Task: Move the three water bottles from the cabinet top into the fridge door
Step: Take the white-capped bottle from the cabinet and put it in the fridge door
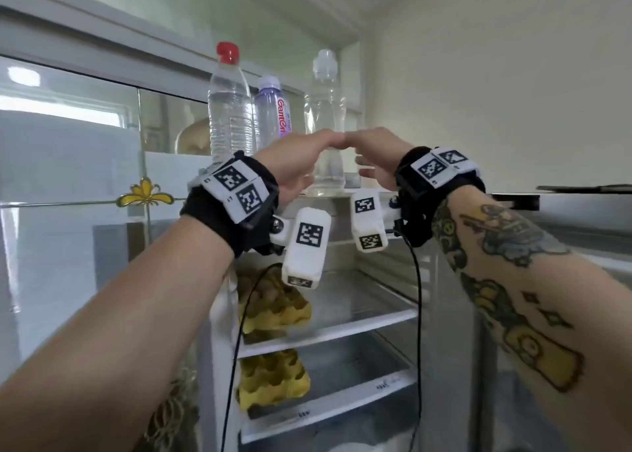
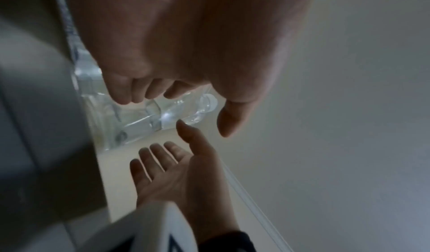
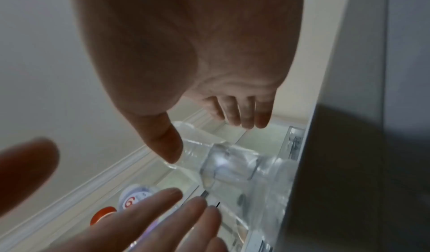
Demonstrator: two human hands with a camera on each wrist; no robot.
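Observation:
Three bottles stand on the cabinet top (image 1: 352, 180): a red-capped clear bottle (image 1: 229, 109), a purple bottle (image 1: 272, 109) and a clear-capped bottle (image 1: 325, 109). My left hand (image 1: 301, 164) and right hand (image 1: 376, 157) are raised on either side of the clear-capped bottle, thumbs meeting in front of it. Both hands are open with straight, spread fingers. In the left wrist view my left hand (image 2: 186, 62) hovers by the bottle (image 2: 144, 119), opposite my right hand (image 2: 172, 165). The right wrist view shows my right hand (image 3: 197, 62), the bottle (image 3: 232, 164) and my left fingers (image 3: 163, 219). No grip shows.
Below the bottles the fridge stands open, with white shelves (image 1: 342, 321) and yellow egg cartons (image 1: 273, 304) at their left. A glass cabinet door with a yellow flower ornament (image 1: 145, 193) is on the left. A plain wall is behind on the right.

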